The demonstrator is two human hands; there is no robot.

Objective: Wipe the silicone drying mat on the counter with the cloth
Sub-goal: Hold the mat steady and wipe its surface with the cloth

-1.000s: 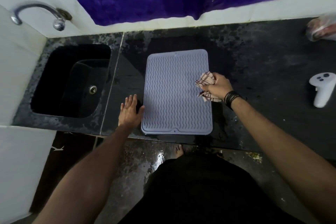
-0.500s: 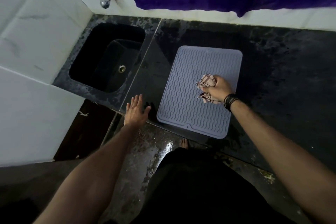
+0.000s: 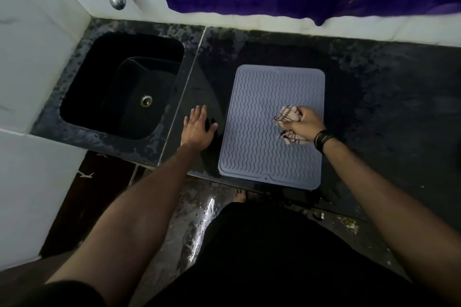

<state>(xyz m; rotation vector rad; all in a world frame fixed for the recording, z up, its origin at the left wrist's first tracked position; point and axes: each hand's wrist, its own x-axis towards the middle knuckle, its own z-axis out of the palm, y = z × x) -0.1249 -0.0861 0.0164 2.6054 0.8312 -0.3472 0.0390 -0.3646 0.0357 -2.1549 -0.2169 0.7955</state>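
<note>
Clenched tight in the right hand [image 3: 305,123]: a crumpled checked cloth [image 3: 287,117], pressed onto the right half of the grey silicone drying mat [image 3: 259,132], nearer its right edge than half a second ago. Long axis of the wavy-ribbed, round-cornered mat running from the counter [image 3: 386,107] front edge toward the back wall. Splayed flat on the glossy black stone just left of the mat: the left hand [image 3: 198,128], unmoved, gripping nothing.

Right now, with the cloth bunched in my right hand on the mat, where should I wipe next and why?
Probably sweep the cloth leftward across the silicone drying mat. Your right hand sits near its right edge, so most of the ribbed surface lies to the left, while your left hand rests flat on the counter beside it.
</note>
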